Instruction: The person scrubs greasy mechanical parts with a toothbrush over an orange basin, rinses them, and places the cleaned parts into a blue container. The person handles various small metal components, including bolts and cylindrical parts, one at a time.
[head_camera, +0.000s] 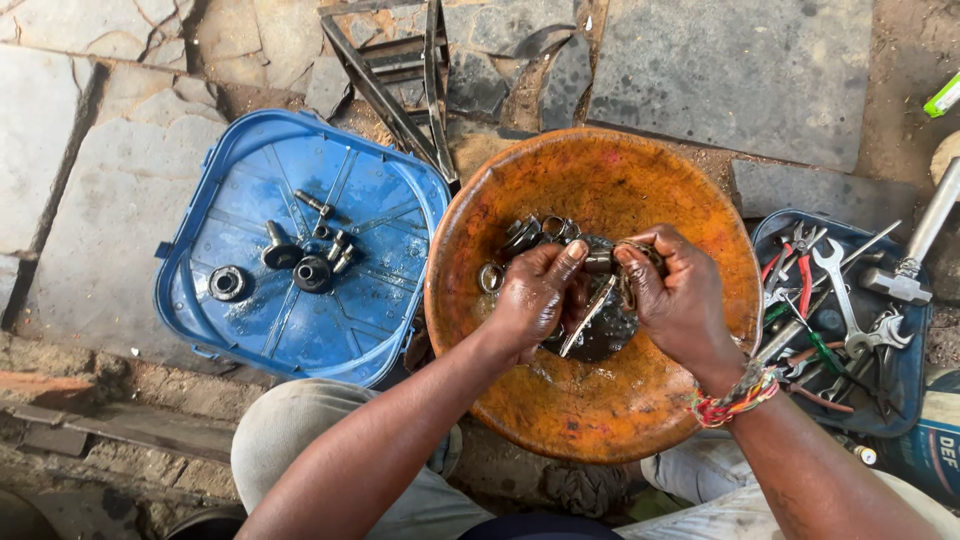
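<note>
Seen from above, a seated person works over a round orange basin (560, 400) that rests on a stone-paved ground. Both hands meet at the middle of the basin. The left hand (535, 295) is curled nearly closed, thumb and fingertips pinching a small dark metal sleeve (598, 262). The right hand (680, 300), wearing a woven multicoloured bracelet (735, 398) at the wrist, is likewise closed, its fingertips gripping the other end of the same sleeve.

Below the hands, in the basin's centre, lies a dark, wet metal part (600, 330) with a pale flat strip across it. Toward the basin's far rim sit several loose metal rings (545, 232); about four can be counted, though they overlap.

The sleeve looks small, stiff and heavy for its size, and everything gleams as if oily, so it is probably slippery; a firm pinch at both ends, as here, seems the soundest hold.

Left of the basin lies one upturned blue plastic lid (300, 240), carrying roughly seven small parts near its middle: bolts, bushings and one black ring-shaped bearing (226, 283). To the right, one blue tray (900, 400) holds a jumble of tools, including at least two open-ended spanners (835, 275) and red-handled pliers (803, 280). A folded metal frame (400, 70) lies beyond the basin.
</note>
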